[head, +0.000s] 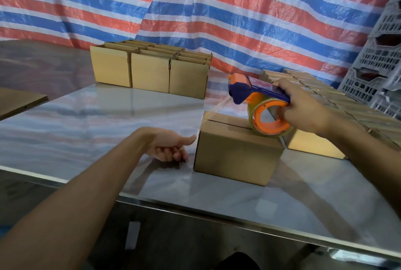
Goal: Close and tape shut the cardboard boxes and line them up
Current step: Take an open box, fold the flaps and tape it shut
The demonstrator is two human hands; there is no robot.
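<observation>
One box (236, 152) on the counter (108, 117), right hand (303, 111) fingers wrapped round the tape dispenser (256, 96) atop it, left hand (169, 146) fingers loosely curled.

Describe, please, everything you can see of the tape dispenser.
The tape dispenser has a blue plastic frame, an orange head and an orange hub carrying a roll of clear, yellowish tape. The right hand grips it at the hub end. Its roll rests on top of the closed cardboard box, near the seam's right end, and the head points up and left. A clear strip seems to run from the head to the box's far left edge.
</observation>
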